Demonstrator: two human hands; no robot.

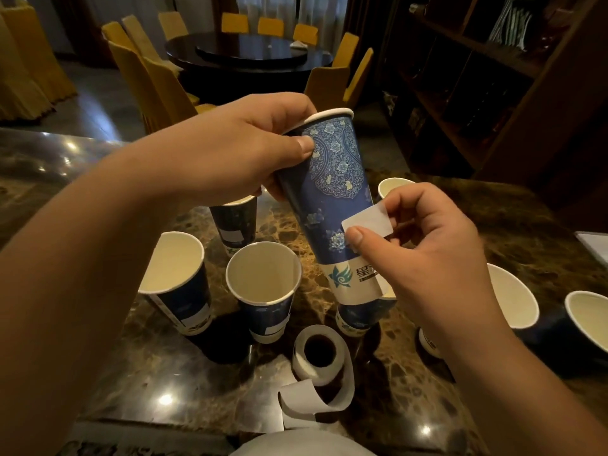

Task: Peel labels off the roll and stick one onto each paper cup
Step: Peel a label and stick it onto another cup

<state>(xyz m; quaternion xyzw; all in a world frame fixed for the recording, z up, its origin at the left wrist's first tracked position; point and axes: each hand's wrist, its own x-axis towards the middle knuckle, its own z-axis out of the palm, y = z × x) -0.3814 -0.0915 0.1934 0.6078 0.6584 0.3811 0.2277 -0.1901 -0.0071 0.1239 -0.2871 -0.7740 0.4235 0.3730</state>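
My left hand [237, 149] grips a tall blue floral paper cup [332, 189] by its upper part and holds it upright above the table. My right hand [424, 251] pinches a small white label [370, 221] between thumb and fingers, pressed against the cup's lower right side. The label roll [320, 352] lies on the marble table [197, 383] near the front edge, with a curl of backing strip [302, 401] trailing toward me. Several other cups stand around: one at left [177, 281], one in the middle [263, 287], one behind [235, 222], each with a white label.
More cups stand on the right [513, 294], far right [589, 320] and behind [393, 187]; another sits under the held cup [362, 315]. A dark shelf unit [493, 77] rises at right. A round dining table [250, 54] with yellow chairs stands beyond.
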